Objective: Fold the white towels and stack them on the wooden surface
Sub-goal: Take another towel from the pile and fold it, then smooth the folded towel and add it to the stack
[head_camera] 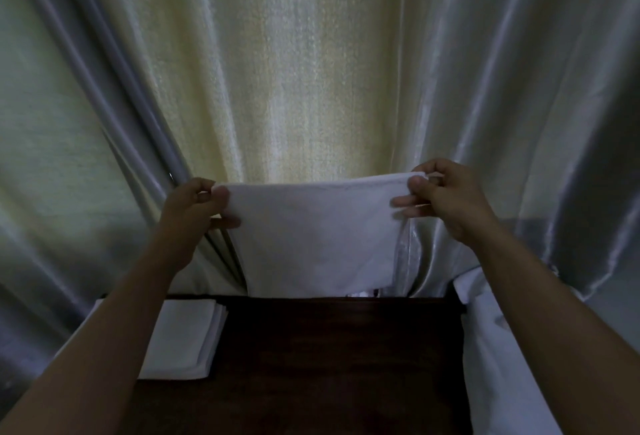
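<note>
I hold a white towel (317, 237) up in the air in front of me, above the far edge of the dark wooden surface (339, 358). My left hand (194, 209) pinches its upper left corner and my right hand (440, 195) pinches its upper right corner. The towel hangs doubled, its lower edge reaching down to the back of the wood. A stack of folded white towels (183, 337) lies on the left part of the wooden surface, partly hidden by my left forearm.
Shiny pale curtains (311, 71) hang close behind the wooden surface and fill the background. A heap of unfolded white cloth (498, 348) lies at the right edge of the wood, under my right forearm.
</note>
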A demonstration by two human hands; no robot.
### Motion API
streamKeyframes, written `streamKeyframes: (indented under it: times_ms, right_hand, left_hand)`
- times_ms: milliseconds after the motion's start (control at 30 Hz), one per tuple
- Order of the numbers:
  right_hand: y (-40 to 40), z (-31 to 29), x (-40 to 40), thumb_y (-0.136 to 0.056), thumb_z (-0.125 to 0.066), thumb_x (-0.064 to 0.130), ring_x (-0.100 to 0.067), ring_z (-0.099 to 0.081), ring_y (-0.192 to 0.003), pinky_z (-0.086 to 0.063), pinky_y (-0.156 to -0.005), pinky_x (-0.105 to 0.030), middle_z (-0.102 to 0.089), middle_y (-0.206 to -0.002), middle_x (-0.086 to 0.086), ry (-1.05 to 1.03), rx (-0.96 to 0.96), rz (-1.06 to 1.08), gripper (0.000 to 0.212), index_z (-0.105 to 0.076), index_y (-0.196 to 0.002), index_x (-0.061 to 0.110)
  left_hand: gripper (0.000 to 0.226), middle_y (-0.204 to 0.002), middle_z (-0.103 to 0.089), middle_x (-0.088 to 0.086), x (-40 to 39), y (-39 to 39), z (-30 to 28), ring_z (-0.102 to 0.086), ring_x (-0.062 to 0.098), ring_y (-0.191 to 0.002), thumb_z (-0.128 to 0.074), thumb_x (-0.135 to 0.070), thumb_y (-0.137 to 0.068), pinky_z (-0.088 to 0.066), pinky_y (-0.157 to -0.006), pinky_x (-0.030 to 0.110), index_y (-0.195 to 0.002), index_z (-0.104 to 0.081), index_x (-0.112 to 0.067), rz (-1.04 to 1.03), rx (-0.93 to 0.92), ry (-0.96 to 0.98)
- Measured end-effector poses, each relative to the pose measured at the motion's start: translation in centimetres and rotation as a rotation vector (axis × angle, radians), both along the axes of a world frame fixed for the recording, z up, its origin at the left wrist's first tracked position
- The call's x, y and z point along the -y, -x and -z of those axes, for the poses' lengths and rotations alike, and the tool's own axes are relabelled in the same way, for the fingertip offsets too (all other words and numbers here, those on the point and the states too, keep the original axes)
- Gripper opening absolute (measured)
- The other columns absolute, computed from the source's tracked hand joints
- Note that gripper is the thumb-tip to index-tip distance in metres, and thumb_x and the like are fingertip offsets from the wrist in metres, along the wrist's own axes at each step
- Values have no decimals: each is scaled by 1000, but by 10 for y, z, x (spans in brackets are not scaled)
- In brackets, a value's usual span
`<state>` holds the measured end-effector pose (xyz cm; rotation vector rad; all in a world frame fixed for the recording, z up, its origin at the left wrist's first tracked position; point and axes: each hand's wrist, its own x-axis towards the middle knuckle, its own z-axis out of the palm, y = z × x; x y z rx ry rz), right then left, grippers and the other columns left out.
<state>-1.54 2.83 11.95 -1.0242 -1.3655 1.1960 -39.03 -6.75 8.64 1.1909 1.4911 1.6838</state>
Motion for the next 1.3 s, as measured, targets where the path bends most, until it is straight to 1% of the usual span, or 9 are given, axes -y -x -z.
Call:
streamKeyframes:
  times_ms: [167,300,500,767,833,967,1100,1167,1300]
  right_hand:
    - [-14,5,-4,-96,-60,-6,-38,-77,-80,-63,-65,-31,-73,-87,-32,34,-12,-129,11,-64,-106,-4]
    - [-17,16,-7,-94,-63,-7,-41,-76,-82,-64,-63,-39,-73,-83,-29,74,44,-127,11,-65,-104,-2]
    - [-7,46,-17,-90,-66,-10,-41,-76,-80,-64,-61,-41,-73,-81,-26,172,9,-65,18,-60,-107,-6]
    - [-5,93,-18,-90,-65,-10,-36,-77,-80,-64,-69,-33,-75,-80,-23,143,-38,-96,19,-65,-108,-3]
    - [-10,110,-8,-92,-62,-12,-34,-77,-83,-63,-71,-30,-76,-82,-22,134,-46,-132,19,-68,-102,2]
    - [-23,159,27,-93,-59,-14,-29,-77,-87,-63,-72,-30,-75,-90,-18,150,18,-138,21,-68,-97,4]
    - [-36,227,81,-93,-57,-16,-26,-74,-95,-63,-73,-31,-70,-96,-17,222,169,-150,20,-68,-98,0]
    - [-44,265,113,-92,-56,-18,-28,-70,-95,-63,-75,-31,-67,-98,-18,266,246,-156,20,-68,-99,-4]
    - [-58,321,170,-93,-58,-14,-21,-70,-97,-60,-75,-23,-70,-107,-12,370,413,-218,19,-70,-100,-1]
  left_hand:
    - [9,-63,-66,-5,7,3,6,-71,13,-70,-63,-6,-96,-63,-63,34,-88,-63,-4,15,21,-34]
    - [5,-76,-75,4,10,7,11,-73,18,-77,-66,-6,-94,-62,-63,31,-95,-71,-6,27,14,23]
    - [14,-95,-63,15,-7,9,32,-68,26,-84,-64,-11,-97,-63,-63,32,-98,-62,3,28,-26,178]
    - [15,-77,-61,4,-12,15,77,-66,18,-79,-60,-10,-99,-63,-72,30,-85,-60,-6,43,-33,142]
    - [15,-77,-65,2,0,15,93,-68,18,-82,-59,-9,-100,-62,-77,30,-86,-61,-8,54,-75,145]
    - [6,-89,-66,21,41,12,142,-67,27,-87,-60,-8,-99,-57,-79,37,-93,-62,-6,84,-273,257]
    - [22,-93,-73,-18,99,-6,202,-65,-5,-89,-63,-5,-96,-47,-76,11,-96,-69,-27,128,-441,358]
    - [24,-102,-74,-17,130,-15,237,-66,-5,-97,-63,-5,-95,-48,-81,16,-99,-70,-27,163,-470,433]
    - [25,-93,-73,-14,189,-33,295,-67,-2,-90,-64,-6,-94,-51,-76,24,-97,-69,-30,221,-520,599]
